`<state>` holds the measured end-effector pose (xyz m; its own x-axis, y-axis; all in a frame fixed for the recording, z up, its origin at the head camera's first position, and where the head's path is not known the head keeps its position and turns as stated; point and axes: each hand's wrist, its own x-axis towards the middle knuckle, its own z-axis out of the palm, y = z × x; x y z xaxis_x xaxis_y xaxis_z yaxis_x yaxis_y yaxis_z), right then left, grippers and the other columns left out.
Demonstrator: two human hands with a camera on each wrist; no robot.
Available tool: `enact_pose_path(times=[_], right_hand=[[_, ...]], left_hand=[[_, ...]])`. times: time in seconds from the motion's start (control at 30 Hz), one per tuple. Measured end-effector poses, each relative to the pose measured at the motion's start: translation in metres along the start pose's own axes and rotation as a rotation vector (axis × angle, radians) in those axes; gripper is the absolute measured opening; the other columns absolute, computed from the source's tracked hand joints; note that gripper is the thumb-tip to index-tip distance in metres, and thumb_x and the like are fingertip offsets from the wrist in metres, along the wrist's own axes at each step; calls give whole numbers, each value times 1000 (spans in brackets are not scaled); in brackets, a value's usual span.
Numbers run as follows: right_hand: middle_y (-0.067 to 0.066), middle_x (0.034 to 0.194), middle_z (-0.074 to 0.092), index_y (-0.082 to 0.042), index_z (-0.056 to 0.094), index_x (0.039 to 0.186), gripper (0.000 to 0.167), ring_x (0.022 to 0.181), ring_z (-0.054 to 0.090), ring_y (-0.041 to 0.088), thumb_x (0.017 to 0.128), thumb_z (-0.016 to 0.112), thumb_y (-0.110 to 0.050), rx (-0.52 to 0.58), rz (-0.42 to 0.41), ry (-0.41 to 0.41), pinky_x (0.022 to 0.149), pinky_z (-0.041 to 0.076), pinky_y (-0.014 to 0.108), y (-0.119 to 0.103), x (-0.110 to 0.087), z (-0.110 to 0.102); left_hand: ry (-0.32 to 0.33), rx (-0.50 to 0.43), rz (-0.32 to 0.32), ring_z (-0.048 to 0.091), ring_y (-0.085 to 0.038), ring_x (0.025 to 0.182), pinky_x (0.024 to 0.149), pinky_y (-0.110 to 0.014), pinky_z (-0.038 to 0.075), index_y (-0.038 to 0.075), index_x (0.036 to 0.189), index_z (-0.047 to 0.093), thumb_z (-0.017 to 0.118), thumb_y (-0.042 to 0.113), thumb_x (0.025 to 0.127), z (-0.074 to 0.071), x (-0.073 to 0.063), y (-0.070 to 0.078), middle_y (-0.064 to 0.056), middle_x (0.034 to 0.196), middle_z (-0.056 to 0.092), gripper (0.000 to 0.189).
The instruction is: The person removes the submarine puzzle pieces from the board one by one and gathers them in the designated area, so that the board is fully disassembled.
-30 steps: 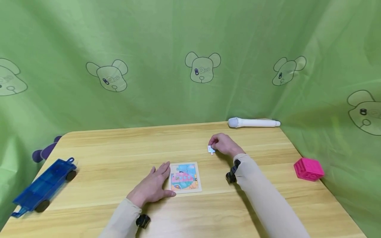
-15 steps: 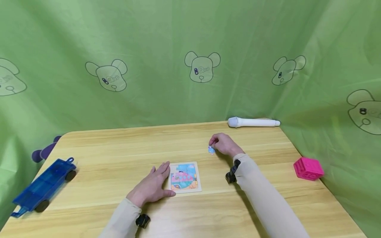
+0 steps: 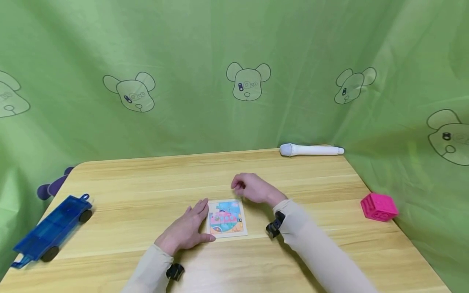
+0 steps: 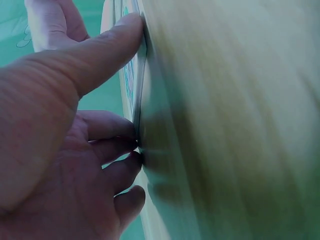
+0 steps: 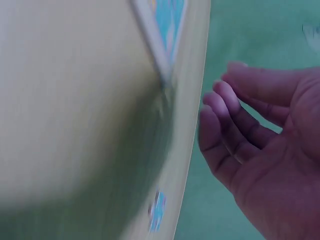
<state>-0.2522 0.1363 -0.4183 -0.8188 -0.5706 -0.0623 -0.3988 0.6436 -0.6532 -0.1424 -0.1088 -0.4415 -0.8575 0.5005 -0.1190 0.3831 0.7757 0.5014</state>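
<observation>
A small square jigsaw puzzle (image 3: 228, 219) in a pale frame lies on the table, printed with a pink and blue picture. Its upper left corner shows bare white. My left hand (image 3: 187, 228) rests at the puzzle's left side, fingers extended and thumb at the lower left corner, touching the frame. Above the puzzle's upper right corner is my right hand (image 3: 254, 189), fingers loosely bent, with nothing visible between them. A loose blue puzzle piece (image 5: 157, 212) lies picture side up on the table in the right wrist view; the right hand hides it from the head view.
On the left stands a translucent blue toy wagon (image 3: 53, 228) with black wheels. A white microphone (image 3: 311, 150) lies along the back edge, and a pink block (image 3: 379, 206) sits near the right edge. A green curtain (image 3: 190, 101) hangs behind the table.
The puzzle piece turned from its white side to its picture side. My right hand then let go of it and moved left and nearer, towards the puzzle. The left hand stayed put.
</observation>
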Motion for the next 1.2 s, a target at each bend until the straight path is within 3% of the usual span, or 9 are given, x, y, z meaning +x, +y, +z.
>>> enact_pose_path(times=[0.4, 0.83, 0.93, 1.03, 1.2], right_hand=[[-2, 90, 57, -7, 68, 103, 14, 83, 55, 13, 90, 70, -4, -56, -109, -143, 76, 50, 28, -21, 6, 29], [1, 93, 57, -12, 70, 103, 16, 84, 52, 13, 88, 73, -7, -101, -109, -173, 75, 48, 27, -25, 8, 39], [1, 94, 57, -13, 70, 103, 16, 84, 52, 14, 88, 73, -7, -110, -102, -181, 76, 47, 27, -26, 8, 41], [2, 94, 57, -13, 70, 100, 16, 84, 51, 14, 87, 72, -4, -122, -103, -178, 75, 47, 28, -26, 9, 41], [3, 93, 56, -14, 70, 97, 17, 83, 51, 15, 86, 72, -1, -142, -124, -173, 74, 47, 28, -25, 9, 40]], left_hand=[[-8, 7, 9, 15, -33, 146, 116, -47, 22, -12, 148, 28, 72, 38, 90, -1, -3, 1, -23, 159, 15, 89], [-11, 6, 20, 14, -34, 147, 116, -49, 21, -13, 147, 28, 71, 39, 90, -2, -3, 0, -24, 159, 15, 88], [27, 39, 50, 19, -35, 145, 115, -50, 22, -12, 146, 33, 70, 38, 91, -4, -6, 2, -24, 158, 21, 83], [66, 78, 105, 33, -37, 139, 112, -51, 30, -10, 142, 43, 68, 36, 93, -6, -10, 9, -22, 152, 36, 71], [60, 135, 220, 48, -31, 130, 107, -44, 41, -5, 136, 54, 66, 32, 95, -4, -14, 26, -17, 142, 50, 56]])
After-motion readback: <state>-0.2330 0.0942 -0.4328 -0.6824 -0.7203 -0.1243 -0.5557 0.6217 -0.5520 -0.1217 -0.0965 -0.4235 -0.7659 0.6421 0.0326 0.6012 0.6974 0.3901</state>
